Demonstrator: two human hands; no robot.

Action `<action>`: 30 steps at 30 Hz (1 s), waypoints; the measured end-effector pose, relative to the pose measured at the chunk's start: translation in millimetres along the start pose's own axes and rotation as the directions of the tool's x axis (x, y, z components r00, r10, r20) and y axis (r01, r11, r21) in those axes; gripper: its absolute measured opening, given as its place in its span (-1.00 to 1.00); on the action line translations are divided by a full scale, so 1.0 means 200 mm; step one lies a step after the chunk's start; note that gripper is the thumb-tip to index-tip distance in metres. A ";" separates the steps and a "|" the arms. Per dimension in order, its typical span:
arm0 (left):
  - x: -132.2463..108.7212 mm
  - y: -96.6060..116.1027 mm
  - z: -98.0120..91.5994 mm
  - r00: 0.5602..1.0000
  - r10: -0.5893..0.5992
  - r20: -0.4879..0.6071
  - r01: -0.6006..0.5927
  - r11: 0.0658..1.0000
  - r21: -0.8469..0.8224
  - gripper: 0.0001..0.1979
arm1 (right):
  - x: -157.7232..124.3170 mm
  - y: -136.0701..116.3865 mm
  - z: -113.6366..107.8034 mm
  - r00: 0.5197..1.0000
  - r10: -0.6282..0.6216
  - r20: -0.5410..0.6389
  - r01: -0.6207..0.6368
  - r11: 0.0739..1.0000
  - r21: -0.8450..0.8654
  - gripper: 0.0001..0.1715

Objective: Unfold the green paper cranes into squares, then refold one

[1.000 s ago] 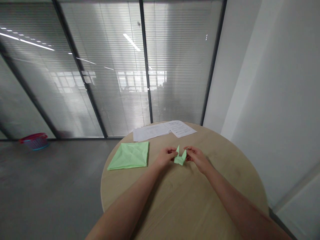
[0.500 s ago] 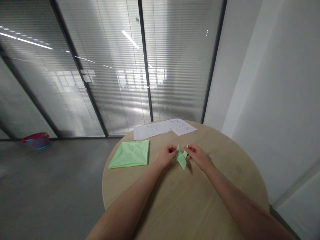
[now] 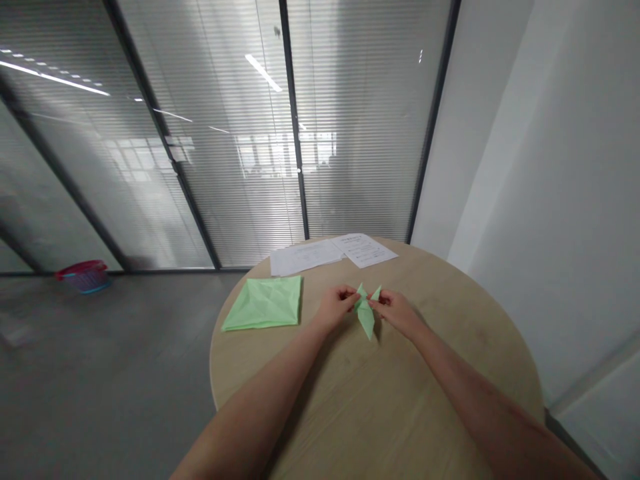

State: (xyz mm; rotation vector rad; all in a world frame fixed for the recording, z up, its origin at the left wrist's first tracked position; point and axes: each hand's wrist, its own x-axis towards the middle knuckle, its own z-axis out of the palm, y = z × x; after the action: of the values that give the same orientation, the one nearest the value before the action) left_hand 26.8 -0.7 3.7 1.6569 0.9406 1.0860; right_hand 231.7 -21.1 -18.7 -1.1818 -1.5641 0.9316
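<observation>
A small folded green paper piece (image 3: pixel 366 315) with two upright points and a long tip toward me sits between my hands, over the round wooden table (image 3: pixel 380 393). My left hand (image 3: pixel 338 307) pinches its left point. My right hand (image 3: pixel 397 311) pinches its right point. Both hands are closed on the paper. A larger creased green paper square (image 3: pixel 265 303) lies flat on the table to the left of my left hand, apart from it.
Two white printed sheets (image 3: pixel 330 252) lie at the table's far edge. Behind stands a glass partition with blinds (image 3: pixel 240 147). A white wall (image 3: pixel 550 167) is on the right. A red and blue basket (image 3: pixel 83 276) sits on the grey floor at the left.
The folded piece has narrowed: its two points came closer together and its lower tip now stretches longer toward me. Both hands kept their pinch and drew slightly nearer each other.
</observation>
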 end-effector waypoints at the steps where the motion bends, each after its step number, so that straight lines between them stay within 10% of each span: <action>1: 0.00 0.00 0.00 1.000 -0.005 -0.015 0.004 1.000 -0.010 -0.62 | 0.00 0.01 0.00 1.000 0.008 -0.010 -0.008 1.000 -0.001 -0.63; 19: 0.01 0.02 -0.04 0.954 -0.102 -0.281 0.069 0.990 -0.123 -0.72 | 0.02 0.01 -0.05 0.968 0.100 -0.229 -0.049 0.974 0.220 -0.43; 30: -0.04 0.06 -0.03 1.000 -0.005 0.009 0.002 0.933 0.360 -0.90 | 0.04 0.00 -0.09 0.951 0.131 -0.281 -0.017 0.927 0.375 -0.44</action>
State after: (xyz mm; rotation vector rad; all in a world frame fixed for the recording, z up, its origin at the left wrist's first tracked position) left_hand 19.2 -9.9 15.1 1.9520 1.1900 0.9403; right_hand 248.9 -13.2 -12.1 -1.0590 -1.0495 0.9912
